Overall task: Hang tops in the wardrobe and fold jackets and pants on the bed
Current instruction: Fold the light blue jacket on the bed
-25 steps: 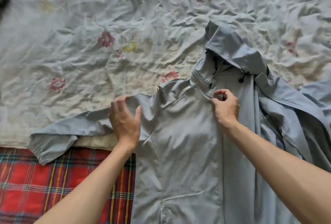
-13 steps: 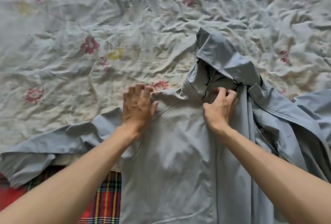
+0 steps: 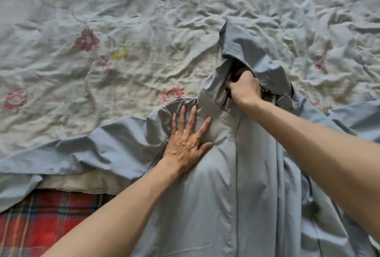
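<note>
The right hand (image 3: pixel 243 89) has its grip clamped on fabric at the neck of a grey-blue hooded jacket (image 3: pixel 216 195), fingers curled inside the mouth of the hood (image 3: pixel 242 51). What exactly they pinch is hidden by the cloth. The left hand (image 3: pixel 186 143) has no grip at all: it lies flat, fingers spread, pressing the jacket's shoulder just beside the collar.

The jacket lies front-up on the bed (image 3: pixel 308 20), over a crumpled floral sheet (image 3: pixel 102 20). One sleeve (image 3: pixel 82 149) trails left past the sheet's edge above a red plaid blanket (image 3: pixel 30 219). The far side is bunched in deep folds.

The risk lies in the light, slippery-looking cloth. A hard tug at the hood could drag the whole front out from under the flat palm and undo the smoothing. The hood stands tented and could collapse off-centre, leaving a lump in the fold. The bunched side, if left alone, would likely crease in. The trailing sleeve could pull the garment toward the edge.
</note>
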{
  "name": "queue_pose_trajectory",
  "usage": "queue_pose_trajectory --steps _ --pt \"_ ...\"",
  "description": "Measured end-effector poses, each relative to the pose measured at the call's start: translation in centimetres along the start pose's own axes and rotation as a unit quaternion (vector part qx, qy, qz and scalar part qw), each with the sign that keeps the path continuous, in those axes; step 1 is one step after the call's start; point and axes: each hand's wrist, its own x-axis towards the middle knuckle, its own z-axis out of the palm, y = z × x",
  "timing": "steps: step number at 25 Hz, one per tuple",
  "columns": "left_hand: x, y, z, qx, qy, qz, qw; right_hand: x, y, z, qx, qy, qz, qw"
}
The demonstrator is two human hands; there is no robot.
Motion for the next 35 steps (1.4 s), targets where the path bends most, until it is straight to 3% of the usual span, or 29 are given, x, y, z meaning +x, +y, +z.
queue_pose_trajectory --steps 1,3,5,6,8,12,15,18,20,21,22,24,25,26,28,31,33,35 --pt "0.1 0.0 0.0 0.004 -0.009 -0.006 1.000 -1.4 0.6 0.4 -0.015 0.038 -0.038 0.998" --pt "0.3 -0.1 -0.2 0.011 -0.036 -0.014 0.999 -5.1 3.2 1.4 -0.010 0.084 -0.222 0.971" --pt "0.7 -0.1 -0.4 0.019 -0.066 -0.020 0.997 -8.2 7.7 2.9 -0.149 0.027 -0.409 0.900" --pt "0.7 0.0 -0.6 0.025 -0.084 -0.022 0.996 -9.0 10.1 3.5 -0.209 -0.017 -0.441 0.873" --pt "0.8 0.0 -0.9 0.035 -0.107 -0.024 0.993 -10.2 12.4 4.1 -0.235 -0.050 -0.397 0.886" --pt "0.8 0.5 -2.7 0.002 -0.130 -0.040 0.991 -15.9 12.7 2.4 -0.093 0.002 -0.314 0.945" --pt "-0.3 3.2 -4.6 -0.026 -0.018 0.012 0.999 -20.0 18.5 -4.4 -0.004 0.110 -0.208 0.972" --pt "-1.5 7.9 -5.6 -0.077 0.060 0.134 0.986 -19.3 25.1 -11.6 -0.046 0.204 -0.112 0.972" --pt "-0.9 12.0 -6.4 -0.168 0.026 0.108 0.979 -17.6 28.1 -13.5 -0.118 0.154 -0.055 0.980" --pt "0.0 14.3 -6.8 -0.267 -0.018 0.038 0.963 -16.9 29.3 -13.4 -0.145 0.121 -0.037 0.981" --pt "1.1 16.6 -7.4 -0.387 -0.074 -0.055 0.917 -16.4 30.4 -13.2 -0.152 0.104 -0.030 0.982" --pt "3.8 20.9 -8.2 -0.590 -0.154 -0.203 0.766 -15.6 31.4 -13.2 -0.098 0.117 -0.024 0.988" --pt "5.2 22.6 -8.4 -0.635 -0.174 -0.231 0.717 -15.5 31.4 -13.4 -0.062 0.134 -0.012 0.989" --pt "6.5 24.0 -8.8 -0.654 -0.192 -0.248 0.689 -15.5 31.2 -13.7 -0.045 0.157 -0.009 0.987" --pt "9.0 25.9 -9.5 -0.674 -0.207 -0.304 0.641 -16.2 30.2 -14.4 -0.039 0.205 -0.048 0.977" --pt "11.5 26.7 -9.9 -0.669 -0.234 -0.390 0.588 -18.8 27.4 -15.2 -0.027 0.227 -0.190 0.955" --pt "12.1 26.5 -9.3 -0.661 -0.237 -0.420 0.575 -20.9 25.8 -15.8 -0.018 0.231 -0.248 0.941" --pt "12.1 25.6 -8.8 -0.657 -0.192 -0.434 0.586 -23.1 24.9 -16.0 0.034 0.200 -0.257 0.945"
